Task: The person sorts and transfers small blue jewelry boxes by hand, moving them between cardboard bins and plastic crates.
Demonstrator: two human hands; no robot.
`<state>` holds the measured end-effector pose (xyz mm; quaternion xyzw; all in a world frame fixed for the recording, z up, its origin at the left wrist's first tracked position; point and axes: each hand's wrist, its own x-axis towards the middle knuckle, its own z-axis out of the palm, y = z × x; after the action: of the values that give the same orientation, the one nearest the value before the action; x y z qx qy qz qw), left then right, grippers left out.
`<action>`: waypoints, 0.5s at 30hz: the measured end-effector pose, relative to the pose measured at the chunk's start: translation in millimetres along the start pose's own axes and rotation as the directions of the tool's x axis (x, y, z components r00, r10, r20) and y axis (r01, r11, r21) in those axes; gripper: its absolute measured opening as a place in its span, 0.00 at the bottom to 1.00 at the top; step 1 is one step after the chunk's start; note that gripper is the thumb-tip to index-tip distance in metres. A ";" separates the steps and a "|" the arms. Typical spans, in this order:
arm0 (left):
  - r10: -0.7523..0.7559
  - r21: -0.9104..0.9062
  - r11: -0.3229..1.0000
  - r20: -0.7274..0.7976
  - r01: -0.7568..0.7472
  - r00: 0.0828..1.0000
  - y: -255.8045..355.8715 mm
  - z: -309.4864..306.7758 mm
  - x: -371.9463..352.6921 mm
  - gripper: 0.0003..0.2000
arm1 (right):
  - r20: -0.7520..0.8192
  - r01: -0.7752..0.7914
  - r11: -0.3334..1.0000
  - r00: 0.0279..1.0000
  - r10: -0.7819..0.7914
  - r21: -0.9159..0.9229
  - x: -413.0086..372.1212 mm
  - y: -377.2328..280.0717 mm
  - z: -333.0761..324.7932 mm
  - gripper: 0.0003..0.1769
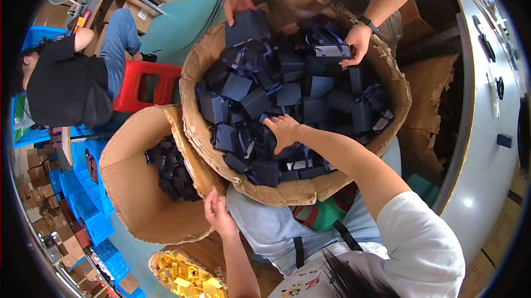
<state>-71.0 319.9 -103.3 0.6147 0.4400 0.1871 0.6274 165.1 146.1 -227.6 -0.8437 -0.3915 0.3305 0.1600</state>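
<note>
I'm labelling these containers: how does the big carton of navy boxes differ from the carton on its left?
The big carton looks wider than the left carton. Navy boxes spread across the big carton, while dark items leave much of the left carton's cardboard bare. The right hand reaches into the big carton, not the left carton. Both are open, brown cardboard.

I see free room inside the small carton [130, 170]; boxes [289, 94] and a co-worker's hands [358, 40] crowd the big carton [296, 193].
</note>
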 end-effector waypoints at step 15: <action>-0.276 -0.058 0.930 0.541 0.362 0.795 -5.9 75.5 -41.1 0.41 | 0.106 -0.111 0.008 0.963 0.249 0.994 -145.4 -90.6 4.2 0.48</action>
<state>-36.1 241.2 -106.3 0.5069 0.3335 -0.0619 0.7925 42.8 93.0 -119.9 -0.5527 0.0670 0.4838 0.6753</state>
